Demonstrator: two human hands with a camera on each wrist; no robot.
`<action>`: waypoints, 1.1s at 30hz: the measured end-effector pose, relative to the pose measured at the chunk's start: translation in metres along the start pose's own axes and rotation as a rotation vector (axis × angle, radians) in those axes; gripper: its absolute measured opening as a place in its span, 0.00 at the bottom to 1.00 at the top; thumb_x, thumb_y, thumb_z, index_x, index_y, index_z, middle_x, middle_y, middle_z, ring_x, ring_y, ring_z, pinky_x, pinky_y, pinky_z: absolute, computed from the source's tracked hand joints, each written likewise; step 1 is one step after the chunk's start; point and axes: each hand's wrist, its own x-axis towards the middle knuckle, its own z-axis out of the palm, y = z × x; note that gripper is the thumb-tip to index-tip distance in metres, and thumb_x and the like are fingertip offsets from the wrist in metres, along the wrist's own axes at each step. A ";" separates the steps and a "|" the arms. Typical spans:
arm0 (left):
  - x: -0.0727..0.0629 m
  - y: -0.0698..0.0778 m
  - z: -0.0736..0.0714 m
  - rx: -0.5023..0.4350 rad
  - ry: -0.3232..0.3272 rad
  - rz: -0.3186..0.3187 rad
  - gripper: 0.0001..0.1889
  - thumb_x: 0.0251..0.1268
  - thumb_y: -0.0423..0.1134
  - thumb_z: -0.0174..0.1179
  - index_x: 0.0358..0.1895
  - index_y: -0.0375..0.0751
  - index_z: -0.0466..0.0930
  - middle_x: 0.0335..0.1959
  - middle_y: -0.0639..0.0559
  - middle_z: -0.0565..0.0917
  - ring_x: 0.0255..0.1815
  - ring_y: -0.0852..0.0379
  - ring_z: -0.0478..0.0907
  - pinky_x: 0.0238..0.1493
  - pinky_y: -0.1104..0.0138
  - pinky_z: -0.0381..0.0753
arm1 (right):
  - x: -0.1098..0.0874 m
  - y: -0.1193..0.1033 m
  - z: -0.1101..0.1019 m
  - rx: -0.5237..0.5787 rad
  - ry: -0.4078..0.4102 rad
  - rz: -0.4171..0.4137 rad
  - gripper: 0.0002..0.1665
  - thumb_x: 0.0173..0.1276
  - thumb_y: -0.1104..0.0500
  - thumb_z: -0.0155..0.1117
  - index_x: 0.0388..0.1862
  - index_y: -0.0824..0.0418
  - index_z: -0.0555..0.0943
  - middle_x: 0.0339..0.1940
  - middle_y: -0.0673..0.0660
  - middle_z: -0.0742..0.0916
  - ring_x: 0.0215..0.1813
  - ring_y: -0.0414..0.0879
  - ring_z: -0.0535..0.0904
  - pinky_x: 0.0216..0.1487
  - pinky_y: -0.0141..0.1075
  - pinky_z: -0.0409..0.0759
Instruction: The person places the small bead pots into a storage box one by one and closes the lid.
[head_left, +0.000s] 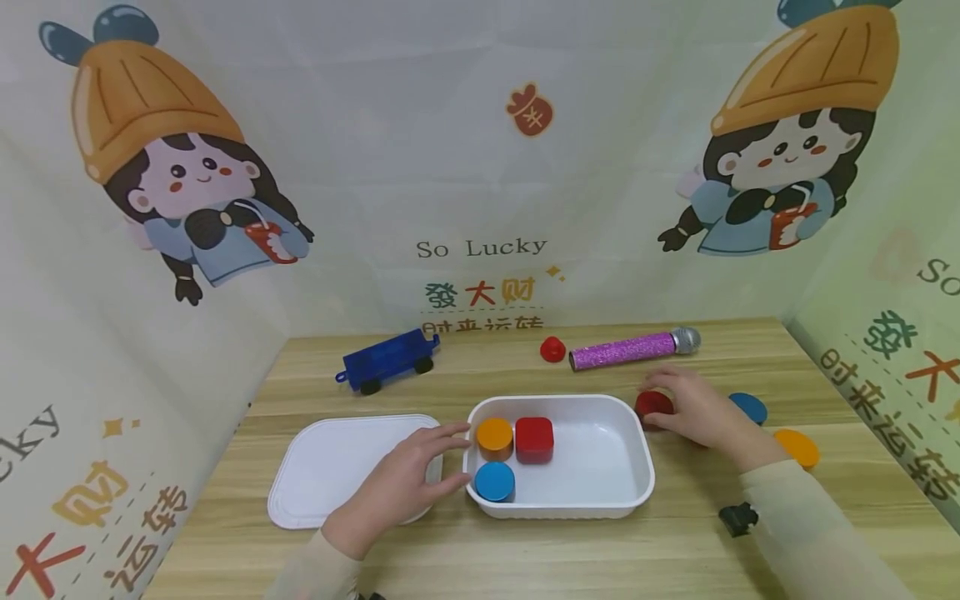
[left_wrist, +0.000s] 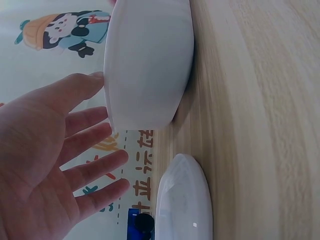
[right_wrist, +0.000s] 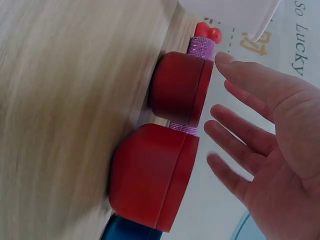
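Observation:
A white plastic box holds an orange round piece, a red square piece and a blue round piece. At its left end is my left hand, fingers spread, the thumb at the box wall in the left wrist view. My right hand hovers right of the box, over a red round lidded container. Beside that stands a second red lidded container, mostly hidden under the hand in the head view. The right fingers are loosely bent, apart from both.
A white lid lies left of the box, partly under my left arm. Behind are a blue toy wagon, a small red piece and a purple glitter microphone. Blue and orange round pieces sit beyond my right wrist.

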 end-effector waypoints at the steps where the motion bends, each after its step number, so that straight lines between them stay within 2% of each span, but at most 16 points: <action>1: 0.000 0.000 0.000 0.001 0.000 0.002 0.23 0.67 0.50 0.70 0.62 0.46 0.85 0.72 0.53 0.78 0.71 0.45 0.76 0.72 0.45 0.75 | 0.000 0.001 0.000 -0.005 -0.002 0.000 0.22 0.64 0.59 0.77 0.55 0.66 0.85 0.61 0.70 0.84 0.64 0.69 0.79 0.64 0.62 0.81; 5: 0.001 0.000 0.000 0.008 0.002 0.012 0.23 0.67 0.50 0.70 0.62 0.46 0.85 0.72 0.53 0.78 0.70 0.45 0.76 0.73 0.46 0.75 | 0.000 0.003 0.001 -0.020 -0.013 0.009 0.19 0.63 0.60 0.78 0.53 0.63 0.87 0.57 0.66 0.87 0.59 0.64 0.82 0.61 0.60 0.83; 11: 0.001 -0.001 0.001 0.012 0.005 0.026 0.23 0.67 0.50 0.70 0.62 0.45 0.85 0.72 0.52 0.78 0.70 0.44 0.76 0.72 0.46 0.75 | -0.002 0.004 0.001 -0.036 -0.020 0.025 0.18 0.62 0.60 0.78 0.51 0.61 0.88 0.55 0.63 0.89 0.58 0.63 0.82 0.65 0.72 0.70; 21: 0.002 -0.001 0.000 -0.003 0.001 0.011 0.23 0.67 0.51 0.70 0.62 0.46 0.85 0.72 0.53 0.77 0.71 0.45 0.75 0.73 0.45 0.75 | -0.007 0.004 0.000 -0.045 0.004 0.046 0.19 0.61 0.57 0.79 0.51 0.60 0.88 0.56 0.63 0.89 0.61 0.65 0.81 0.68 0.74 0.63; 23: 0.002 -0.001 0.000 -0.002 0.000 0.012 0.23 0.68 0.51 0.69 0.62 0.46 0.85 0.73 0.53 0.77 0.71 0.45 0.75 0.73 0.45 0.75 | -0.008 0.003 -0.003 -0.047 0.018 0.042 0.20 0.61 0.56 0.80 0.50 0.60 0.89 0.56 0.63 0.89 0.57 0.63 0.83 0.67 0.73 0.66; 27: 0.002 -0.002 0.001 0.000 0.000 0.011 0.23 0.68 0.51 0.69 0.62 0.47 0.85 0.72 0.54 0.77 0.71 0.45 0.76 0.72 0.45 0.75 | -0.011 -0.002 -0.011 -0.034 0.045 0.018 0.20 0.60 0.56 0.80 0.50 0.62 0.89 0.52 0.62 0.90 0.48 0.56 0.85 0.58 0.57 0.83; 30: 0.002 -0.003 0.001 0.002 -0.002 0.009 0.23 0.68 0.51 0.69 0.61 0.47 0.85 0.72 0.54 0.77 0.70 0.45 0.76 0.72 0.45 0.75 | -0.014 -0.010 -0.021 -0.005 0.046 0.025 0.21 0.61 0.57 0.80 0.52 0.64 0.87 0.52 0.64 0.89 0.49 0.57 0.85 0.48 0.51 0.90; 33: 0.001 -0.004 0.002 0.001 -0.004 0.007 0.23 0.68 0.52 0.69 0.62 0.47 0.85 0.73 0.55 0.77 0.71 0.45 0.76 0.72 0.45 0.75 | -0.018 -0.021 -0.030 0.014 0.033 0.062 0.23 0.62 0.57 0.79 0.55 0.64 0.86 0.56 0.66 0.87 0.55 0.63 0.84 0.52 0.54 0.89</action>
